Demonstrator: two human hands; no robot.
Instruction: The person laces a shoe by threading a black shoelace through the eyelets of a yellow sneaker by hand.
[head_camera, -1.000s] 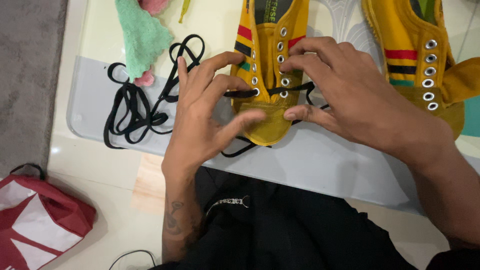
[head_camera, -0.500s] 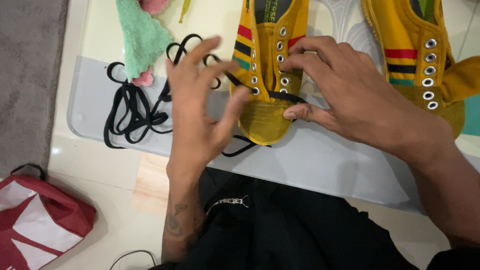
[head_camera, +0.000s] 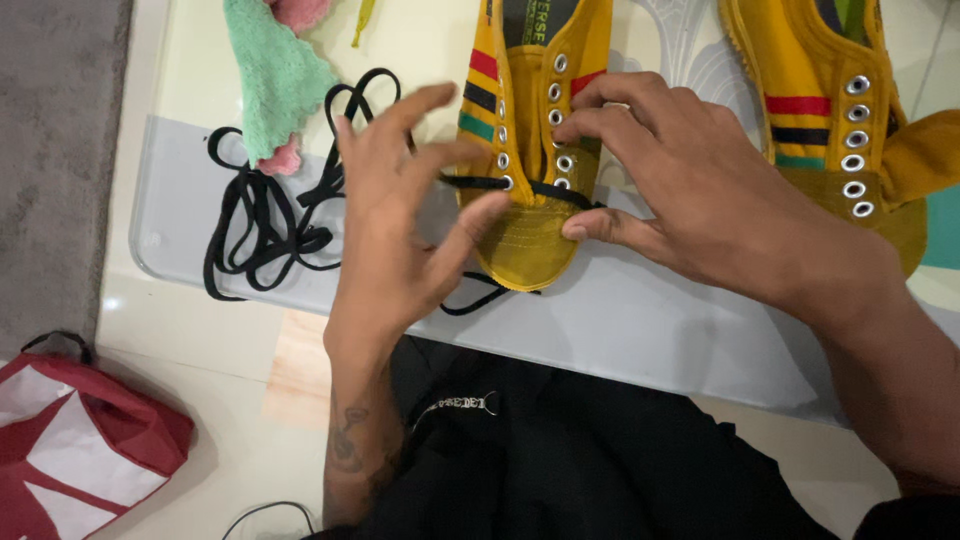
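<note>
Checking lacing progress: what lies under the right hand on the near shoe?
Under the right hand the yellow shoe shows a black lace across its lowest eyelets. The hand covers the shoe's right edge.

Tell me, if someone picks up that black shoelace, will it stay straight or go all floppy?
Probably floppy: the black shoelace lies in loose loops on the clear mat. It looks thin, so likely light, and it would probably drag rather than roll. Where the left hand pulls it through the yellow shoe, it looks taut.
</note>
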